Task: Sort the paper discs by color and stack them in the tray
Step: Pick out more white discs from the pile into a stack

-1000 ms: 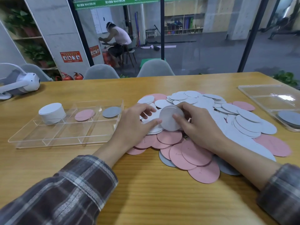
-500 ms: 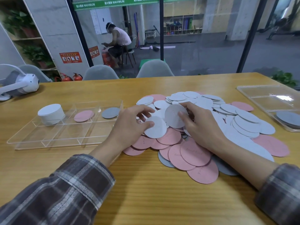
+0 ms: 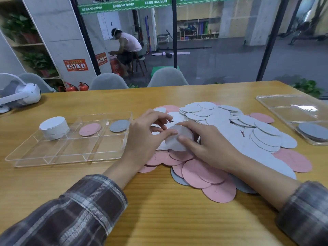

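Wooden worktop (image 3: 159, 219), paper discs (image 3: 262, 139) heaped beside a clear tray (image 3: 67, 162).
Both forearms angle inward over the heap; left hand (image 3: 145, 135) and right hand (image 3: 209, 146), fingers curled, pinch a white disc (image 3: 174, 144) between them, just right of the tray.

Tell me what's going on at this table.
A person in plaid sleeves is sorting paper discs by colour. The left hand and right hand together pinch a white paper disc above the loose pile of white, pink and grey discs on the wooden table. The clear divided plastic tray to the left already holds a tall stack of white discs, a pink disc and a grey disc, each in its own back compartment.
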### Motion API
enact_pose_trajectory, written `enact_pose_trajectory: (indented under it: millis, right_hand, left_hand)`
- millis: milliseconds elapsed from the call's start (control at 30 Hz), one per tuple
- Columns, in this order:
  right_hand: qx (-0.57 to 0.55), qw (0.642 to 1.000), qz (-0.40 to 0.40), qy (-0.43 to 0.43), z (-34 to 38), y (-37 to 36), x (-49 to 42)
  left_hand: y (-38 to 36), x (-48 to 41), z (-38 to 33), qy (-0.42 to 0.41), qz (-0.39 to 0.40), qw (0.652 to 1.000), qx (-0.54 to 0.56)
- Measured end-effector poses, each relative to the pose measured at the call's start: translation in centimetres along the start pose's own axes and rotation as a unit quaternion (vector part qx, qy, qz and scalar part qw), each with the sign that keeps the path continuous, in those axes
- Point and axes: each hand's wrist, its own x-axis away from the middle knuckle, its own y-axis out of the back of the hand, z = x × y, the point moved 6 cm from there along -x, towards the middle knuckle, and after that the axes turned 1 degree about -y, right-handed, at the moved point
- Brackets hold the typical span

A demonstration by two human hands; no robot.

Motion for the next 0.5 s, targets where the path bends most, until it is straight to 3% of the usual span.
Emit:
enact_pose_trajectory:
  millis: [300, 367, 500]
  right_hand:
    - [-0.013, 0.999, -0.039, -0.023, -0.7, 0.6, 0.0]
    - [0.001, 0.998, -0.062, -0.029, -1.0, 1.0, 0.0]
    - [0.025, 0.994, -0.095, -0.048, -2.0, 1.9, -0.2]
  left_hand:
    - [-0.2, 0.3, 1.4, 0.078, 0.037, 0.996, 0.001]
    - [-0.1, 0.2, 1.7, 0.063, 0.049, 0.996, -0.047]
    - [-0.9, 0.5, 3.1, 0.039, 0.148, 0.974, -0.165]
